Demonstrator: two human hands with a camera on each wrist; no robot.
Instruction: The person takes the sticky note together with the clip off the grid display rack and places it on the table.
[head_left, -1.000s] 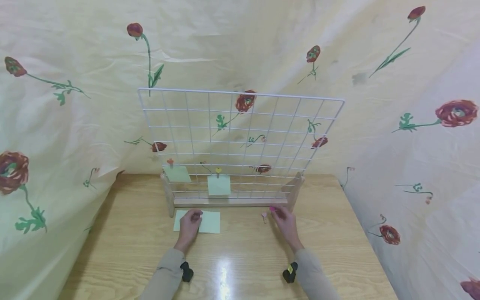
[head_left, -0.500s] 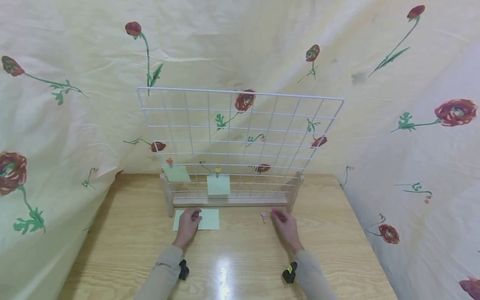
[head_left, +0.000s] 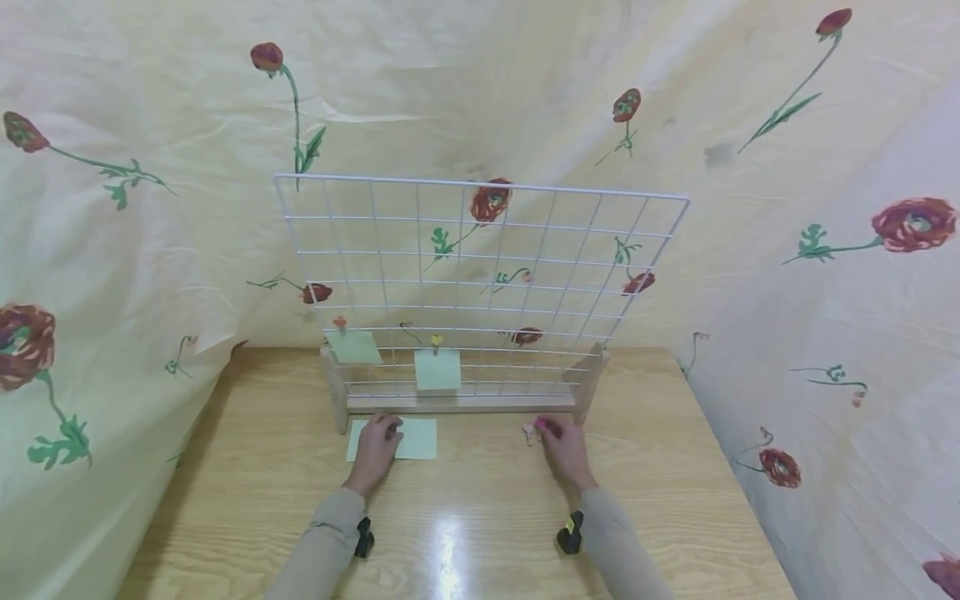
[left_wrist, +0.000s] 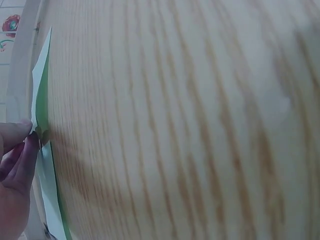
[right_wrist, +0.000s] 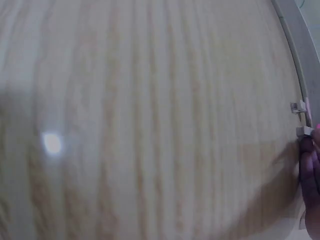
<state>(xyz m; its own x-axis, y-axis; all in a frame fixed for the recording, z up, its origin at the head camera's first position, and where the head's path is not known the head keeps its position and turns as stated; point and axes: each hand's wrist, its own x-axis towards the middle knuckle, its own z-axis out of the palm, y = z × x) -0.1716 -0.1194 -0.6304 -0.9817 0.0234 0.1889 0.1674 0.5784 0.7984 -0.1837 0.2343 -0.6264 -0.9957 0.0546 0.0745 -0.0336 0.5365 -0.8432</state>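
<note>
My left hand (head_left: 377, 450) pinches the edge of pale green note paper (head_left: 417, 438) lying before the rack; paper shows on both sides of the fingers. In the left wrist view the green paper (left_wrist: 42, 85) stands slightly bent up at the thumb and fingertip. Off to the right, my right hand (head_left: 566, 452) pinches a small bright pink clip (head_left: 541, 423) between thumb and fingertips. Its metal end (right_wrist: 304, 131) sticks out past the fingers in the right wrist view. A second, pale pink clip (head_left: 528, 433) lies on the table just left of that hand.
A white wire grid (head_left: 480, 283) stands in a wooden base (head_left: 457, 405) behind the hands. Two green notes hang on it: a left note (head_left: 356, 347) under a red clip (head_left: 340, 323), and a middle note (head_left: 437, 372) under a yellow clip (head_left: 437, 340). Flowered cloth surrounds the table.
My right hand has drawn a little back from the rack base and shifted slightly left, bringing the pink clip close to the one on the table. The left hand stays nearly still.
</note>
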